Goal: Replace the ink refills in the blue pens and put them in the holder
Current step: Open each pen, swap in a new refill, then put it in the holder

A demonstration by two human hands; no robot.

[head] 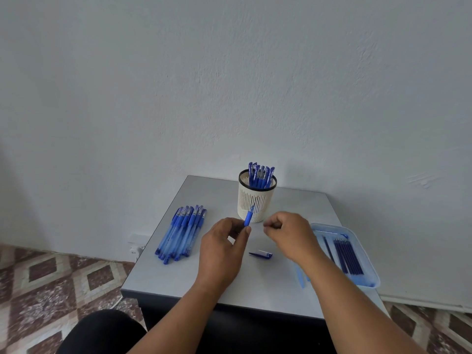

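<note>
My left hand (224, 241) pinches a blue pen front section (249, 217) between thumb and fingers, its tip pointing up and away in front of the holder. My right hand (288, 233) hovers just to its right with fingers curled; I see nothing between them. A blue pen cap (261, 254) lies on the table between my hands. A pale translucent barrel (300, 276) lies partly under my right forearm. The cream mesh holder (256, 200) stands behind, with several blue pens (261, 175) upright in it. Several more blue pens (181, 233) lie in a pile at the left.
A light blue tray (367, 254) at the table's right edge holds several dark blue refills (348, 255). The small grey table (204, 190) stands against a white wall. A wall socket with a plug (136, 247) sits low at the left, over a patterned tile floor.
</note>
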